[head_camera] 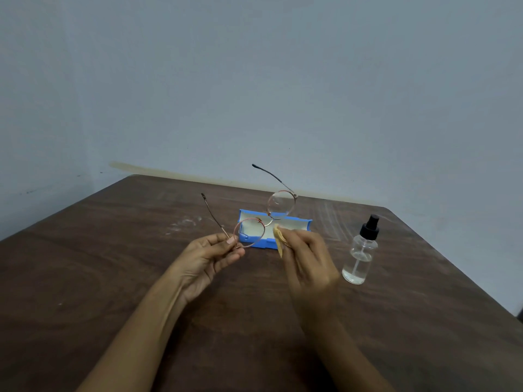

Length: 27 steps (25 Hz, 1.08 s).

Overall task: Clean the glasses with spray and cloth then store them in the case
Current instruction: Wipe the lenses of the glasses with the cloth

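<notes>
- Nearest to me, my two forearms come in from the lower edge, above the dark brown wooden bench [113, 264].
- My left hand [210, 254] is palm-up. Its thumb and fingertips pinch the glasses [281, 205] at the outer corner of the closer lens, where the temple arm joins the rim.
- My right hand [307, 258] shows its back to me. Its fingers are curled around a small yellow cloth [278, 240], which is bunched and sticks out on the left side of the hand.
- The two hands are apart from each other, and each one holds its own thing.
- The glasses are in the air above the bench, tilted, with thin round metal rims. Both temple arms are unfolded and point up and to the left. The cloth is just beside the bridge, but I cannot tell if it touches the frame.
- To the right of my right hand, the spray bottle [359, 257] stands upright on the bench. It is clear with a black pump top and has a little liquid at the bottom.
- Behind my hands, the blue case [294, 223] lies open on the bench and shows a pale lining. The glasses hang in front of it.
- The far edge of the bench meets a plain grey-blue wall [254, 80].
</notes>
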Tool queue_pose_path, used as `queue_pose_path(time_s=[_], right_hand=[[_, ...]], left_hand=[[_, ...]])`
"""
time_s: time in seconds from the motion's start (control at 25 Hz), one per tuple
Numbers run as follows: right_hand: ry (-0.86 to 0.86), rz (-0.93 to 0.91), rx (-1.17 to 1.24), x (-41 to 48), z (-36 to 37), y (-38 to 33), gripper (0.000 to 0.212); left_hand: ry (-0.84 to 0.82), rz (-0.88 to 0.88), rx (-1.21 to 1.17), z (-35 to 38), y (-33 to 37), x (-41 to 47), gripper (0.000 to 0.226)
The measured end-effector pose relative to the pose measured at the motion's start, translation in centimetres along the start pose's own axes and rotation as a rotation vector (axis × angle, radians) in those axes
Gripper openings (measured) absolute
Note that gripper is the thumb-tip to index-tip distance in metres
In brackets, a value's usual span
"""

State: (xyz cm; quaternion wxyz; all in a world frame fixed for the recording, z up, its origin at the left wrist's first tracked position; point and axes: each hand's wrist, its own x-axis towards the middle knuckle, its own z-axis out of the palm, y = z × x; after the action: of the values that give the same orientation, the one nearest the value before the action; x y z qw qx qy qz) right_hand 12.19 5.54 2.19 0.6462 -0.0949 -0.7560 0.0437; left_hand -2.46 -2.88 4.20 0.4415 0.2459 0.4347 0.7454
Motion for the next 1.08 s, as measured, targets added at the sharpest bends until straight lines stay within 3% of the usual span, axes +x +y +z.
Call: queue_pose_path(time_s=[0.16, 0.32, 0.44, 1.08], right_hand=[[-0.035, -0.191, -0.175, 0.6, 1.3, 0.1, 0.023], [-0.209, -0.287, -0.253, 0.1, 2.4, 0.9, 0.028], [-0.255, -0.29, -0.263, -0.1, 2.7, 1.0, 0.033], [-0.343, -0.362, -0.25, -1.2, 1.5, 1.5, 0.022]], left_hand=[[-0.009, -0.017, 0.026, 0.3, -0.2, 0.0, 0.019], [-0.046, -0.033, 0.011, 0.1, -0.2, 0.3, 0.013], [-0.057, -0.037, -0.01, 0.0, -0.2, 0.4, 0.013], [-0.009, -0.057, -0.025, 0.1, -0.3, 0.4, 0.017]])
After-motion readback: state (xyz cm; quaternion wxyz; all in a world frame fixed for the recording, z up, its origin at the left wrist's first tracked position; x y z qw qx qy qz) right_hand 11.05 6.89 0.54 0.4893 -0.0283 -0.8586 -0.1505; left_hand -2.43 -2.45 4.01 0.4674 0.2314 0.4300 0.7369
